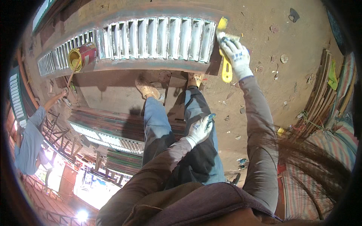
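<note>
A long brown-framed louvered panel (126, 64) with white-coated slats lies in front of me. At its right end, my gloved right hand (235, 56) is closed on a yellow-handled scraper (226, 71); the handle sticks out below the palm. Past the fingertips, a yellow piece (222, 24) and a pale flat edge show; whether they belong to the same tool is unclear. My gloved left hand (200, 130) rests over my thigh, fingers loosely extended, with blue-green stains at the tips. Nothing shows in it.
A red can (86, 55) with a yellow rim sits on the panel, a stick (71, 80) leaning from it toward another person's hand (56, 98). Stacked slatted panels (109, 141) lie at left. Striped sacks (309, 184) and wooden strips (320, 90) stand at right. Debris dots the floor.
</note>
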